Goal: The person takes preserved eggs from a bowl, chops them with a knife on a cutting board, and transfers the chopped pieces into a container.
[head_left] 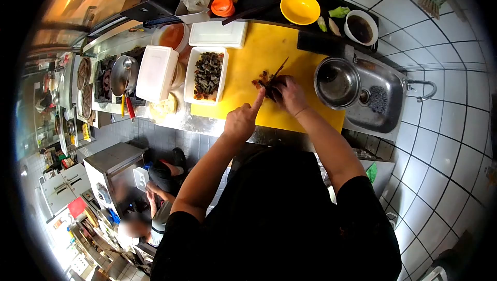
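Observation:
On the yellow cutting board (243,69), my right hand (291,96) is closed around a knife (280,68), its dark blade slanting up and away; the handle is covered by my fingers. Beside the blade lie small brown and orange chopped food pieces (263,78). My left hand (241,121) has its index finger stretched out, the tip at the knife and the pieces, with the other fingers curled and nothing visible in them. Whether that fingertip touches the blade or the food I cannot tell. Left of them, a white container (223,82) holds dark cut cubes.
A metal bowl (317,82) sits by the sink (396,105) at right. Along the back are a yellow bowl (300,8), a bowl of dark liquid (361,26) and jars (222,6). A frying pan (124,74) is at left. Another person (163,188) crouches at lower left.

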`<state>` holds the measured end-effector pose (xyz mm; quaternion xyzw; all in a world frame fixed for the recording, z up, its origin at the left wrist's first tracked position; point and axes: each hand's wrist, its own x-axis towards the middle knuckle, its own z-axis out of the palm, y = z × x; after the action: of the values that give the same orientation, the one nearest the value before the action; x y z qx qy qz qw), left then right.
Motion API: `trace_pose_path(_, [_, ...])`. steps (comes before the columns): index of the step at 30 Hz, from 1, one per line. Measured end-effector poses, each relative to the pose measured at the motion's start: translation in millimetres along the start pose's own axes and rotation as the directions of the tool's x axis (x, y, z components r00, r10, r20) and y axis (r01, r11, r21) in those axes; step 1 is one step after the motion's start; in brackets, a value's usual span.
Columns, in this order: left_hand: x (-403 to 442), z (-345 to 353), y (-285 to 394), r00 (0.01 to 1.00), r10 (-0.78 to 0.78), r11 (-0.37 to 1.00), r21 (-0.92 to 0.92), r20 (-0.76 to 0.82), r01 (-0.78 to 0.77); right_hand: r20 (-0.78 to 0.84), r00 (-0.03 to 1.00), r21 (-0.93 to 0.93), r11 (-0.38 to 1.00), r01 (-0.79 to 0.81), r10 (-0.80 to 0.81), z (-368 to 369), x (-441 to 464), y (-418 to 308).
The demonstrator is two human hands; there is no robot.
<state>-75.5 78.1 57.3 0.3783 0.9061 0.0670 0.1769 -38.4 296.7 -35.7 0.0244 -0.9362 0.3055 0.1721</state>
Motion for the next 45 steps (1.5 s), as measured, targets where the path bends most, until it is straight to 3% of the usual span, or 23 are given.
trace_pose_path(3, [4.5, 8.6, 1.1, 0.998, -0.008, 1.0, 0.026, 0.069, 0.007, 0.137, 0.988, -0.022, 0.998, -0.066, 0.069, 1.6, -6.1, 5.1])
trace_pose_path(6, [11.7, 20.5, -2.5, 1.0, -0.002, 1.0, 0.02, 0.024, 0.001, 0.198, 0.978, -0.037, 0.997, -0.063, 0.069, 0.7, -5.2, 4.8])
trace_pose_path(9, [13.6, 20.9, -4.7, 0.999, 0.01, 1.0, 0.002, -0.04, -0.01, 0.185, 0.979, 0.0, 0.996, -0.084, 0.082, 0.3, -4.6, 2.1])
trace_pose_path(12, [9.6, 10.2, -2.1, 1.0, -0.023, 1.0, 0.017, 0.0, 0.023, 0.126, 0.991, -0.055, 0.998, -0.035, 0.042, -8.6, -6.0, -0.8])
trace_pose_path(15, [5.0, 0.3, 2.9, 1.0, -0.003, 1.0, 0.023, 0.031, 0.002, 0.126, 0.985, -0.008, 0.993, -0.122, 0.122, -9.6, -9.5, -2.3])
trace_pose_path(17, [4.7, -3.2, 5.9, 0.999, 0.023, 0.999, 0.028, 0.04, -0.024, 0.135, 0.986, -0.009, 0.995, -0.098, 0.098, -9.6, -9.6, -1.5])
trace_pose_path(21, [13.6, 13.4, 5.7, 0.997, 0.019, 0.996, 0.081, 0.08, -0.026, 0.196, 0.977, -0.085, 0.994, -0.07, 0.085, 2.2, -21.2, 14.1])
trace_pose_path(27, [16.0, 14.1, -1.4, 0.999, 0.024, 0.998, 0.056, 0.026, -0.026, 0.281, 0.953, -0.05, 0.994, -0.1, 0.111, -9.0, -16.4, 12.3])
trace_pose_path(33, [6.3, 1.0, 7.2, 0.996, 0.065, 0.996, 0.056, 0.057, -0.068, 0.224, 0.97, 0.014, 0.995, -0.1, 0.094, -18.3, -15.7, 3.2])
trace_pose_path(39, [16.2, 19.2, 4.6, 0.994, 0.044, 0.996, 0.077, 0.1, -0.052, 0.345, 0.931, -0.046, 0.993, -0.108, 0.118, 5.3, -31.1, 26.8])
trace_pose_path(42, [14.9, 18.6, 2.8, 0.999, 0.031, 0.997, 0.075, 0.034, -0.033, 0.093, 0.995, -0.061, 0.997, -0.042, 0.047, -5.6, -30.7, 13.5])
trace_pose_path(45, [9.2, 8.0, 8.3, 0.998, 0.025, 0.997, 0.066, 0.052, -0.028, 0.108, 0.964, -0.218, 0.951, -0.217, 0.244, -36.4, -26.5, -14.9])
